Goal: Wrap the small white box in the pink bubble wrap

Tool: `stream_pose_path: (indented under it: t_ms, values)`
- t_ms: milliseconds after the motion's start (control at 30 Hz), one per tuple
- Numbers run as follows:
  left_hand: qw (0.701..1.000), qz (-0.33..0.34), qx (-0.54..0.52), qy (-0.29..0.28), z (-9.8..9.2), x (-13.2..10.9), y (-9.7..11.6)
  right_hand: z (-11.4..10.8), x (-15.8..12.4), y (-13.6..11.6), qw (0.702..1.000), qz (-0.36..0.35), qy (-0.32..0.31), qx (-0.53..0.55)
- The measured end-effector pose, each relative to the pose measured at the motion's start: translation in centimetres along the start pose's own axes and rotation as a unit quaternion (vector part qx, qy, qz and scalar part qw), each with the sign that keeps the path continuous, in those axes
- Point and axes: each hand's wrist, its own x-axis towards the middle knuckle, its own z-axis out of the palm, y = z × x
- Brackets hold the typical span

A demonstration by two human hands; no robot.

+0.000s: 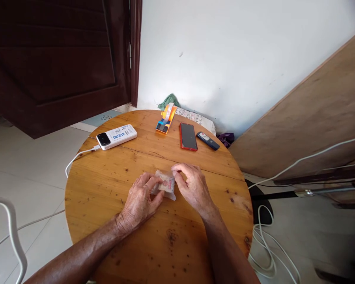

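A small packet in clear plastic with a pale, reddish printed label [166, 184] lies near the middle of the round wooden table [112, 189]. My left hand [140, 201] rests on the table with its fingers pinched on the packet's left edge. My right hand [192, 186] holds the packet's right side, fingers curled over its top corner. Both hands touch the packet at once, and part of it is hidden under the fingers.
At the table's far side lie a white power bank [116, 136] with a white cable, an orange tape dispenser [166, 118], a red-cased phone [188, 136] and a dark small device [207, 141]. A wooden board [313, 114] leans at right. Cables trail over the floor.
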Motion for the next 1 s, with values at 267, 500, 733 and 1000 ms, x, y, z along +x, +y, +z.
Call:
stream_pose_path:
  t_ms: [267, 500, 733, 1000]
  values:
    - [1.0, -0.002, 0.001, -0.005, 0.0, 0.1, -0.1, -0.6, -0.2, -1.0, 0.998, -0.041, -0.057, 0.005]
    - [1.0, -0.001, 0.006, -0.005, 0.0, 0.0, -0.2, -1.3, -0.4, -1.0, 0.984, -0.126, -0.098, -0.08]
    - [1.0, 0.001, -0.005, -0.001, 0.1, 0.0, -0.2, -1.5, -1.0, -2.1, 0.979, -0.137, -0.129, -0.076]
    - [1.0, 0.004, -0.02, -0.008, -0.1, 0.0, -0.3, -2.9, -0.3, -0.9, 0.999, -0.045, -0.005, -0.001]
